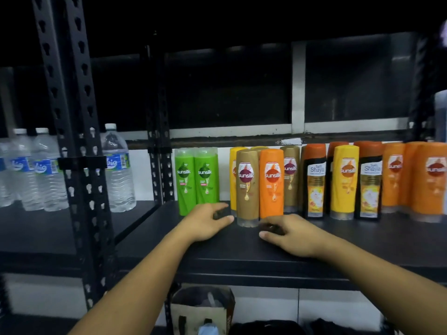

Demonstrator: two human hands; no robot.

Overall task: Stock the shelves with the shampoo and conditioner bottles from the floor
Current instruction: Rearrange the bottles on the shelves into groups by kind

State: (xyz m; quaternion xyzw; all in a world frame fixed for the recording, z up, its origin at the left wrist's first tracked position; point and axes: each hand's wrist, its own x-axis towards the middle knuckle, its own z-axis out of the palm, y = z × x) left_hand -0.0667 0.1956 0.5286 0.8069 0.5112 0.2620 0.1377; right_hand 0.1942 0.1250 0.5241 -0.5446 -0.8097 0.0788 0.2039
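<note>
**While both hands sit on the shelf, the bottles line up along the back**

Since everything's on one black shelf [362,240], I'll just go left to right; a green pair [195,178] stands side by side, touching, at the left end; then there's a small gap; then a cluster with a brown bottle [247,187] out front, clear cap down, and an orange bottle [271,182] right against its right side; a second brown bottle [290,177] stands a bit further back. Next come two black Shayla bottles [314,184] with orange tops and a yellow bottle [344,182] between them; an orange group [411,180] fills the far right, pretty blurry.

Now the hands. My left hand [208,220] rests on the shelf just left of the brown bottle's cap; its thumb points at the cap, though I can't tell if it touches; the fingers are loosely bent with nothing in them, and a dark smudge hides the tips. My right hand [290,234] lies on the shelf just right of that same cap and a little in front; its fingers are relaxed too, and it's not holding anything.

Off to the left, past the black upright [77,141], water bottles [48,170] stand on the neighbouring shelf; below, a bag [200,308] sits under the shelf.
</note>
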